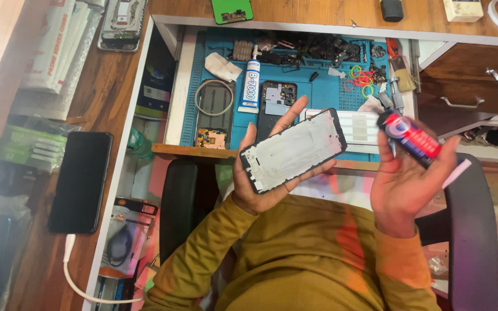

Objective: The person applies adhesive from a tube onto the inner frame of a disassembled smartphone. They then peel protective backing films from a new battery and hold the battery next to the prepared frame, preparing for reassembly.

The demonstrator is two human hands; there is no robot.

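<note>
My left hand (260,173) cradles phone screen frame (293,151) by long edges, inner side up, above lap. Thin, light, likely brittle; edge grip safest. My right hand (402,178) wraps dark glue tube (411,136), nozzle up. Beyond: blue repair mat (324,86), white adhesive tube (251,86).

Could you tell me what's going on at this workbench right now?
A person in a mustard-yellow top sits at a bench, holding both hands up above the lap. The left hand holds a phone frame, its pale inner side facing up. The right hand grips a small dark tube with a red and blue label, its nozzle near the frame's right end. Ahead, a blue work mat carries an opened phone, a white glue tube, coloured rubber bands and small parts.
</note>
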